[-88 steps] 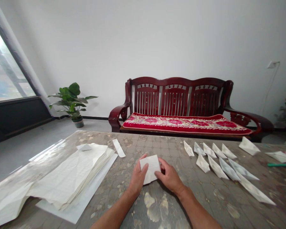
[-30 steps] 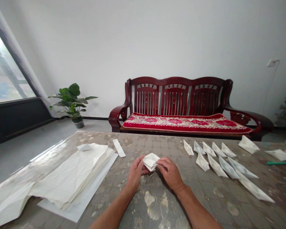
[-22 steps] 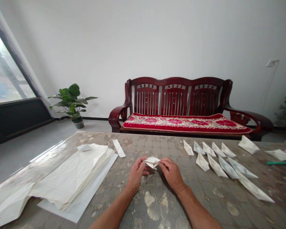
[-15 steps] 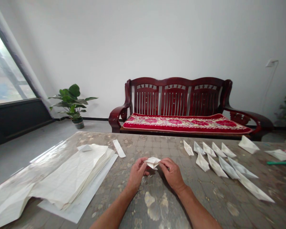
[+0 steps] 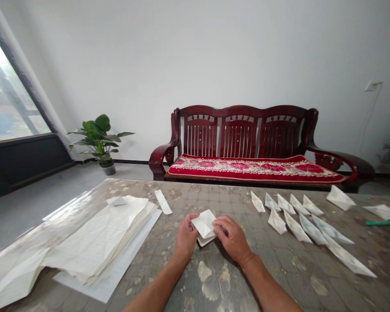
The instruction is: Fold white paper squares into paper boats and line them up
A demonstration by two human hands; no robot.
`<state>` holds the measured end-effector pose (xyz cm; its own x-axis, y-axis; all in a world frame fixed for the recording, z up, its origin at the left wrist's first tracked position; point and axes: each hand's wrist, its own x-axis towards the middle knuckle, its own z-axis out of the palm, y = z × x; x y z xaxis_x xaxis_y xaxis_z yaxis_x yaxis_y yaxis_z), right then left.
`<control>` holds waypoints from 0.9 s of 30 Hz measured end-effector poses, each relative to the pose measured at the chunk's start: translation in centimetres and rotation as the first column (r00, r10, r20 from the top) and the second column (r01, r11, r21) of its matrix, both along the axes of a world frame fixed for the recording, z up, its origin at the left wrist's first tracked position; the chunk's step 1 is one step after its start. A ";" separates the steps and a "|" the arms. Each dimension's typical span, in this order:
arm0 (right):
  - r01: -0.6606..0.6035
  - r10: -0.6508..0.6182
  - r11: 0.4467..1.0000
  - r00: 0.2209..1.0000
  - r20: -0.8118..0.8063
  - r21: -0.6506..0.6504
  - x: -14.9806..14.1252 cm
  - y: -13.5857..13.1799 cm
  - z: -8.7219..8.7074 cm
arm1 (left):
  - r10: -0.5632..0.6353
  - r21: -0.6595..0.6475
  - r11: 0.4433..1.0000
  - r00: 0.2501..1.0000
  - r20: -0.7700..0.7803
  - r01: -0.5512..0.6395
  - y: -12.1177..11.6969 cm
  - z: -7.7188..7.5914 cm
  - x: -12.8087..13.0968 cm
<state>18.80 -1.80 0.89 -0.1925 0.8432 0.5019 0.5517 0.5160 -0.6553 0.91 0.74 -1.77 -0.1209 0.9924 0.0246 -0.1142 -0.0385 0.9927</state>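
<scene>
Between my hands, above the middle of the table, is a small folded white paper (image 5: 204, 224), squarish with its layers partly spread at the lower edge. My left hand (image 5: 186, 237) grips its left side, thumb toward the front. At the right edge, the fingers of my right hand (image 5: 232, 237) are closed on the same paper. To the right lie several folded paper boats (image 5: 297, 226) in rows, white and pale grey. A larger paper boat (image 5: 341, 198) sits behind them.
A stack of lined paper sheets (image 5: 97, 240) covers the table's left side, with a small folded piece (image 5: 116, 201) on top. A paper strip (image 5: 163, 202) lies near the far edge. A green pen-like stick (image 5: 382, 223) is at far right. Beyond the table stands a wooden bench (image 5: 240, 138).
The folded paper has turned from a narrow, edge-on shape to a broader squarish face toward me. Both hands still hold it, the right hand's fingers shifted slightly left along its edge.
</scene>
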 end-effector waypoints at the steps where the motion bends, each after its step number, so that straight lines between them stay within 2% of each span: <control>1: 0.017 -0.018 0.999 0.999 0.042 0.033 0.0 -0.1 0.1 | 0.021 0.019 1.000 0.999 -0.040 -0.020 -0.1 -0.1 0.0; 4: -0.008 -0.009 0.994 0.988 0.151 0.112 -0.3 -0.5 0.5 | 0.088 0.098 0.993 0.982 -0.169 -0.072 -0.4 0.1 -0.3; 9: -0.075 0.037 0.986 0.968 0.248 0.148 -1.7 -1.1 0.7 | 0.188 0.219 0.969 0.911 -0.368 -0.112 -1.0 0.9 -0.6; 12: -0.084 0.038 0.984 0.960 0.277 0.155 -2.0 -1.3 0.5 | 0.193 0.226 0.969 0.880 -0.435 -0.101 -1.1 1.1 -0.6; 16: -0.153 0.102 0.976 0.951 0.291 0.156 -2.0 -1.2 0.3 | 0.170 0.177 0.979 0.869 -0.464 -0.097 -1.0 1.3 -0.6; 19: -0.143 0.101 0.975 0.967 0.234 0.171 -1.9 -1.0 0.0 | 0.149 0.165 0.983 0.864 -0.481 -0.077 -0.9 1.4 -0.7; 22: -0.041 0.026 0.987 0.995 0.095 0.153 -1.5 -0.6 -0.5 | 0.089 0.173 0.985 0.869 -0.486 -0.004 -0.8 1.1 -0.7; 27: 0.111 -0.107 0.993 0.990 -0.088 0.040 -0.5 0.1 -1.1 | -0.042 0.093 0.991 0.886 -0.462 0.095 -0.6 0.4 -0.4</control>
